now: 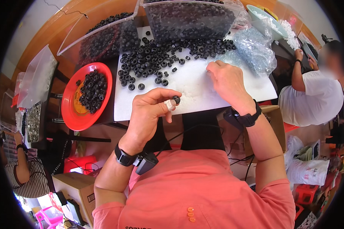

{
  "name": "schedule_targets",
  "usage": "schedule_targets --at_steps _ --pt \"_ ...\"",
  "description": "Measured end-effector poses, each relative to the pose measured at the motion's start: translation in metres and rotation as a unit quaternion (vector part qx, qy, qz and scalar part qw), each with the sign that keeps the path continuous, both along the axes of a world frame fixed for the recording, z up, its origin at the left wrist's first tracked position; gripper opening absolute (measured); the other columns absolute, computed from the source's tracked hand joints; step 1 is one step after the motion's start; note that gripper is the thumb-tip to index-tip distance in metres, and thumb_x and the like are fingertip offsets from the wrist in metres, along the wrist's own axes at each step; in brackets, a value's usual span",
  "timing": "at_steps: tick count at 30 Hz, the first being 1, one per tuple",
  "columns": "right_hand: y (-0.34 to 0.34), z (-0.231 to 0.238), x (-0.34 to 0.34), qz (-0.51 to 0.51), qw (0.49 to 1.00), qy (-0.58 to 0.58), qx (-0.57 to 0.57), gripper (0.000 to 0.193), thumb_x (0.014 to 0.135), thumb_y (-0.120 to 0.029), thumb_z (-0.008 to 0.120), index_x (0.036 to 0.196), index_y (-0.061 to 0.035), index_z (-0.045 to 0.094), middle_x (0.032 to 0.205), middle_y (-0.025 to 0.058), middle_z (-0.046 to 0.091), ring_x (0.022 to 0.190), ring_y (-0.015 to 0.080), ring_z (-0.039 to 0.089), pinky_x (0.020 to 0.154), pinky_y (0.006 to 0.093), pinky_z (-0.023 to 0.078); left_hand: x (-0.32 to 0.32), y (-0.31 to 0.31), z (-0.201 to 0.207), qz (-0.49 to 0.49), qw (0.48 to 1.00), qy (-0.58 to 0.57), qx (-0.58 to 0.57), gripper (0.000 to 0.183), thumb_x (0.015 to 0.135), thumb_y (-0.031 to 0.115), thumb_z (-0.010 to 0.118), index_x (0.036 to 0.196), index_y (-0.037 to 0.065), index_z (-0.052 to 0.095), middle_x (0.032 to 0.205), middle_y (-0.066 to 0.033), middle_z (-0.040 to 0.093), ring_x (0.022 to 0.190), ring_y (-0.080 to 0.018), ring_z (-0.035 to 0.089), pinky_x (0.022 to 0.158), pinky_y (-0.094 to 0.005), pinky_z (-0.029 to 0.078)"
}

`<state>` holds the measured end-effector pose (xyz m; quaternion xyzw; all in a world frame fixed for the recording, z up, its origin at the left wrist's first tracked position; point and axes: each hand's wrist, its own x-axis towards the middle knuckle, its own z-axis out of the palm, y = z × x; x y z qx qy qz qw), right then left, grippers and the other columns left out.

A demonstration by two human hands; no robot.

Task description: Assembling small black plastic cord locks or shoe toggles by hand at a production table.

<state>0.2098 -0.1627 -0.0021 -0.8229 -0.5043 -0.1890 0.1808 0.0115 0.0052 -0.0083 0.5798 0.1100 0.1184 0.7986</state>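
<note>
Between the thumb and index finger of my left hand (147, 110) is a small round black plastic part (176, 99), held over the near edge of a white board (198, 105). A white wrap covers part of that thumb. My right hand (228, 82) is closed, its fingertips drawn together beside a scatter of tiny clear pieces (227, 58); whatever they pinch is hidden. Beyond both hands, a loose heap of black parts (147, 63) spreads over the board, some ring-like with a hole and some smaller and spool-shaped.
Two clear bins (189, 23) of black parts stand at the back. A red plate (68, 108) with more parts is at left. A clear plastic bag (256, 53) and a pale green bowl (277, 30) lie back right. People sit at both sides; a cardboard box (74, 191) is lower left.
</note>
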Motion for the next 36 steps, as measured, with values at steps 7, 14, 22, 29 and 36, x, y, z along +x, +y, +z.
schedule_targets --at_steps 7,14,22,29,36 --pt "0.003 -0.010 0.003 -0.022 0.996 -0.086 0.003 0.005 0.077 -0.006 0.066 0.081 -0.0031 0.064 0.084 0.0123 0.064 0.075 0.0308 0.065 0.066 0.0428 0.051 0.003 -0.008 0.010 0.016 1.000 0.005 -0.023 0.021 0.092 -0.003 0.062 0.111 -0.004 0.070 0.093 -0.0085 0.068 0.069 -0.0114 0.059 0.057 -0.0230 0.048" --pt "0.003 -0.011 -0.002 -0.008 0.992 -0.124 0.017 0.007 0.077 -0.005 0.066 0.083 -0.0026 0.063 0.086 0.0120 0.062 0.081 0.0300 0.062 0.073 0.0414 0.048 0.011 -0.008 0.005 0.011 0.999 0.030 -0.021 0.020 0.092 0.001 0.066 0.111 -0.004 0.068 0.094 -0.0087 0.068 0.074 -0.0119 0.060 0.056 -0.0234 0.050" --pt "0.002 0.005 -0.028 0.095 0.968 0.170 0.158 0.013 0.082 -0.004 0.070 0.092 -0.0028 0.064 0.087 0.0085 0.064 0.081 0.0235 0.064 0.071 0.0348 0.049 0.011 -0.013 0.001 0.030 0.999 0.033 0.012 0.019 0.092 0.000 0.066 0.111 -0.003 0.069 0.093 -0.0072 0.069 0.073 -0.0116 0.061 0.055 -0.0232 0.050" --pt "0.013 0.001 -0.062 0.204 0.853 0.413 0.245 0.010 0.088 0.001 0.067 0.098 -0.0005 0.064 0.086 0.0069 0.066 0.078 0.0157 0.065 0.069 0.0274 0.051 0.014 -0.016 0.002 0.038 0.998 0.024 0.038 0.021 0.091 -0.001 0.065 0.111 -0.005 0.068 0.092 -0.0078 0.069 0.069 -0.0105 0.060 0.055 -0.0226 0.049" --pt "0.013 -0.005 -0.062 0.206 0.833 0.451 0.246 0.011 0.088 0.000 0.067 0.099 -0.0005 0.066 0.087 0.0051 0.069 0.080 0.0105 0.064 0.069 0.0252 0.050 0.012 -0.016 0.002 0.049 0.999 0.018 0.006 0.021 0.091 -0.001 0.064 0.111 -0.006 0.068 0.086 -0.0062 0.067 0.062 -0.0096 0.057 0.055 -0.0221 0.047"
